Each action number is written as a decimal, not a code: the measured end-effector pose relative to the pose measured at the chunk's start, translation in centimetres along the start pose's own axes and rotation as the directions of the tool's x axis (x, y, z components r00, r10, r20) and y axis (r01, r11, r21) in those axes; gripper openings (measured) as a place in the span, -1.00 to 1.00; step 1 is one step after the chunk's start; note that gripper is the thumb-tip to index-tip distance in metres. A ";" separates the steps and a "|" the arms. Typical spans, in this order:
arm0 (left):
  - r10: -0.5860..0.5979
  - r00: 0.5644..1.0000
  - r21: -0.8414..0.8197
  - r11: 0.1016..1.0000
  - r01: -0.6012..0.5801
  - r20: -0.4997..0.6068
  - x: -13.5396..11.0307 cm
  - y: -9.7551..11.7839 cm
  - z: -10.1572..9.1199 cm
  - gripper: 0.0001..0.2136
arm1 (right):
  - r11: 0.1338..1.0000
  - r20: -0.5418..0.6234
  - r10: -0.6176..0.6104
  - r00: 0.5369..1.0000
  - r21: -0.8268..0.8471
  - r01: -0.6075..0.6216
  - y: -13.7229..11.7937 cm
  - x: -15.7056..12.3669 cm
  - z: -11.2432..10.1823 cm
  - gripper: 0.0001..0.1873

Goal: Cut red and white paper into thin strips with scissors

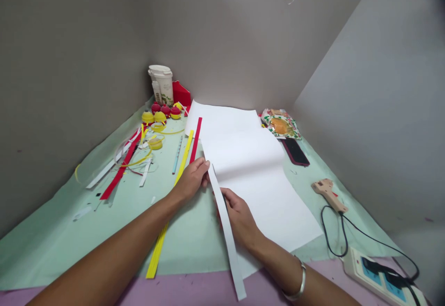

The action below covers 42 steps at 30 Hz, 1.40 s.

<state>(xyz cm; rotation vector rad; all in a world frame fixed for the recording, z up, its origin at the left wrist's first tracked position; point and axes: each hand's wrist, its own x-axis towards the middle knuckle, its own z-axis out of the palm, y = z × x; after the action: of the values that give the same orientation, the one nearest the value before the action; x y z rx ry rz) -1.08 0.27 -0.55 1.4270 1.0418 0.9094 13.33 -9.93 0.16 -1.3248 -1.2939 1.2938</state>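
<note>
A large white paper sheet [250, 148] lies over the cloth, its far end curled up a little. Along its left side a narrow white paper strip [227, 236] runs toward me, cut apart from the sheet up to near my fingers. My left hand [193, 176] pinches the strip's upper end between thumb and fingers. Just below, my right hand [239, 218] is closed around scissors [225, 200], mostly hidden by the strip and my fingers; a bit of dark blade shows at the cut. Beside my left hand lie yellow strips [160, 250] and a red strip [196, 139].
At left are red and white strips [121, 171], yellow loops and several red and yellow balls [159, 117]. White cups [162, 83] stand behind; a patterned pen [177, 155] lies nearer. At right: packet [281, 125], phone [295, 151], glue gun [329, 194], its cord, and power strip [378, 278].
</note>
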 end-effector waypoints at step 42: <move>0.024 1.000 0.034 0.999 -0.024 0.008 -0.1 0.2 0.1 -0.71 | 1.000 -0.006 0.003 1.000 0.025 -0.003 -0.1 0.0 0.1 -0.66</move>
<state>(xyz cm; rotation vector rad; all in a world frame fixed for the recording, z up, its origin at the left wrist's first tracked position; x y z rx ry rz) -1.01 0.15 -0.34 1.4729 1.0409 0.9064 13.20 -9.94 0.29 -1.3122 -1.2681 1.3035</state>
